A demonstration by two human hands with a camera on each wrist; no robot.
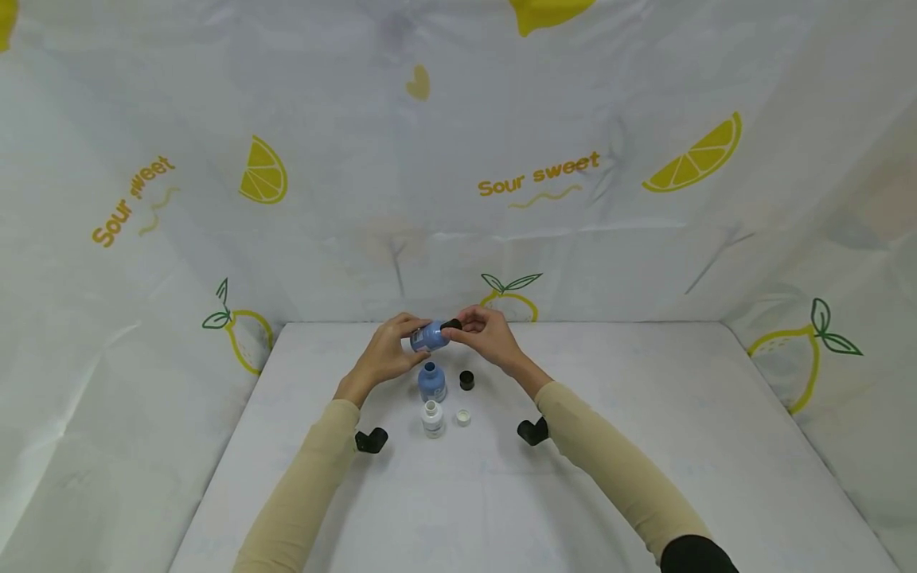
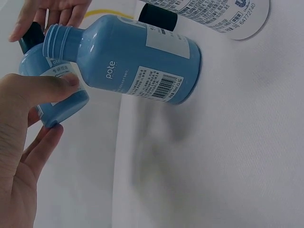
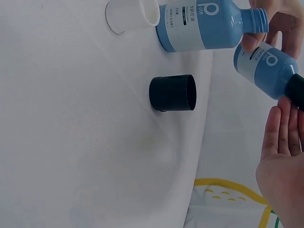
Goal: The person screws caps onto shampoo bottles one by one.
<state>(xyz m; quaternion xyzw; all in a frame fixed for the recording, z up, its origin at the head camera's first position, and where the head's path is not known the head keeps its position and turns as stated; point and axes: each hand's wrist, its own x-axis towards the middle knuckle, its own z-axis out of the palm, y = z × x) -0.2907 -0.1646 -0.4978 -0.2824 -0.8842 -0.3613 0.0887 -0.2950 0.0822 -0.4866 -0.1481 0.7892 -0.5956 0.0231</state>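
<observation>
My left hand (image 1: 390, 348) grips a blue bottle (image 1: 428, 337) by its body, raised and tilted with its neck to the right. At that neck sits a black cap (image 1: 451, 324), which my right hand (image 1: 492, 338) pinches between thumb and fingers. Just below stands a second blue bottle (image 2: 137, 59), uncapped, its threaded neck showing. A loose black cap (image 3: 173, 92) rests on the table beside it. Nearer to me are an uncapped white bottle (image 1: 433, 420) and a white cap (image 1: 463, 417).
The white-covered table (image 1: 645, 446) meets a white curtain (image 1: 358, 175) printed with lemons at its back edge and sides. Dark wrist-worn pieces (image 1: 372, 440) stick out by both forearms, over the table near the bottles.
</observation>
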